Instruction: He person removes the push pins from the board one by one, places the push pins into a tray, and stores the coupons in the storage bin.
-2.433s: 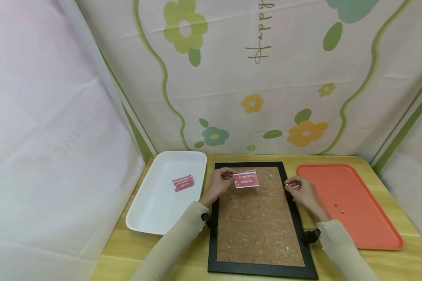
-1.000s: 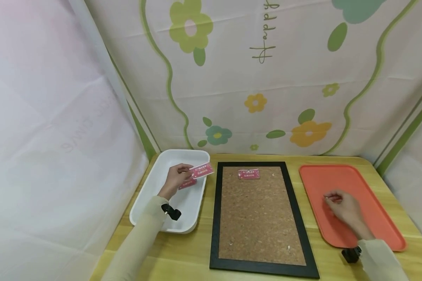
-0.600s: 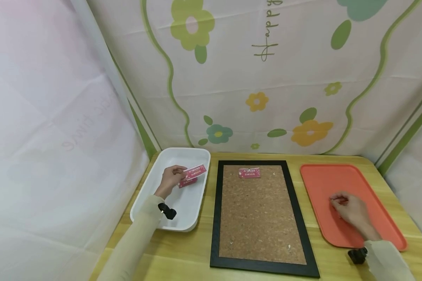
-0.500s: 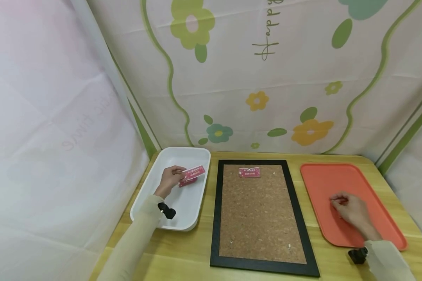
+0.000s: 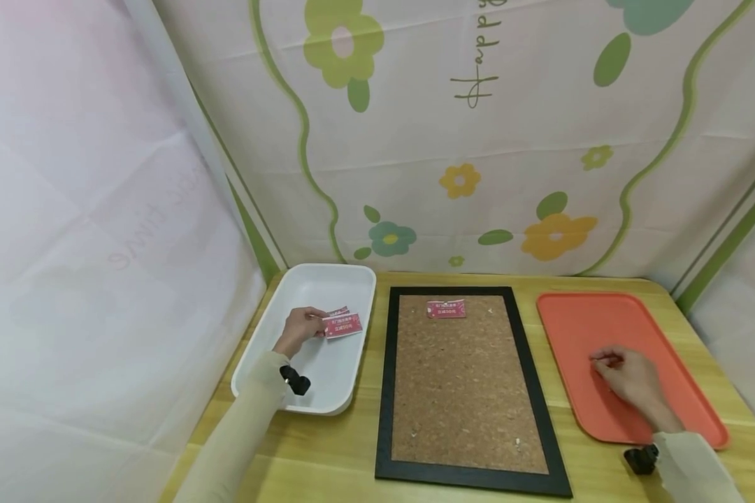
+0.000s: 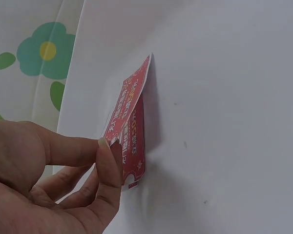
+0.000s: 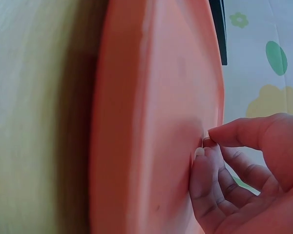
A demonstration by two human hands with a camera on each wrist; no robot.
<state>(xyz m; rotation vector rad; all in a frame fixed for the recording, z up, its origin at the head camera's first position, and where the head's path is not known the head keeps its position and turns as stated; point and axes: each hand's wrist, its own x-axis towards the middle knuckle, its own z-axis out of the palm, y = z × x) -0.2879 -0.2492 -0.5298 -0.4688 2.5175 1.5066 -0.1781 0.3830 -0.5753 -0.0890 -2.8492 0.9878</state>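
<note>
My left hand (image 5: 300, 328) is over the white tray (image 5: 314, 381), pinching a pink printed coupon (image 5: 344, 325) between thumb and fingers. In the left wrist view, a second coupon (image 6: 138, 146) lies behind the held one, partly covered by it. On the red tray, my right hand (image 5: 629, 377) has thumb and forefinger together around a tiny gold thumbtack (image 7: 206, 139), mostly hidden by the fingertips. Between the trays lies a black-framed cork board (image 5: 465, 391). A pink coupon (image 5: 446, 309) is fixed near its top edge.
Small pale pins (image 5: 517, 441) show near the board's corners. The red tray (image 5: 594, 318) stands right of the board on a wooden table (image 5: 327, 454). A flower-printed curtain (image 5: 415, 161) hangs behind.
My left hand has gone from the board to the white tray and lowered a coupon there. My right hand has moved from the board to the red tray. One coupon stays on the board.
</note>
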